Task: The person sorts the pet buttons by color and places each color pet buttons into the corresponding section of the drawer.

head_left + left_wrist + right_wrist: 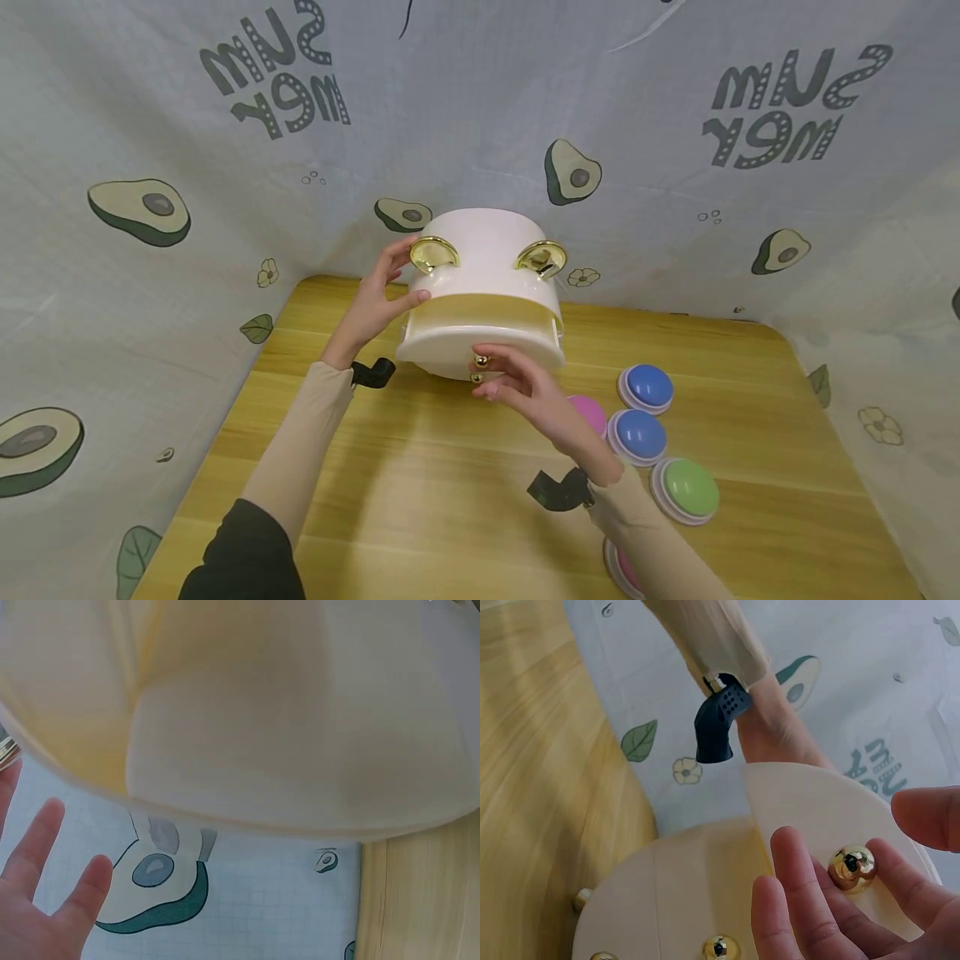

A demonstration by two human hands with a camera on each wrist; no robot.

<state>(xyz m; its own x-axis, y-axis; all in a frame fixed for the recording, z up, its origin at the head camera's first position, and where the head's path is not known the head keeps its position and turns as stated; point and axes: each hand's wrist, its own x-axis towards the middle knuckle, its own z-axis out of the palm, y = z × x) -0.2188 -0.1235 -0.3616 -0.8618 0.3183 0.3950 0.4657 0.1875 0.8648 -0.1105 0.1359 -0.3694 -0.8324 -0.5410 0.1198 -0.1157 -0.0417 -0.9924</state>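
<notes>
A rounded white box (487, 242) stands at the back of the table, with two gold ear-shaped pieces, the left ear (433, 252) and the right ear (542, 258). Its white drawer (442, 346) is pulled partway out at the front. My left hand (375, 300) lies along the box's left side, fingers extended by the left ear and thumb at the front edge. Spread fingers show beside the box in the left wrist view. At the drawer front, my right hand (528, 387) holds the round gold knob (852, 868) between its fingers, its thumb apart from the knob.
To the right lie several round push buttons: two blue, the nearer blue button (641, 435), a green button (690, 488), and pink ones partly hidden by my right arm, including a pink button (588, 412). An avocado-print cloth (480, 100) hangs behind the wooden table (420, 517).
</notes>
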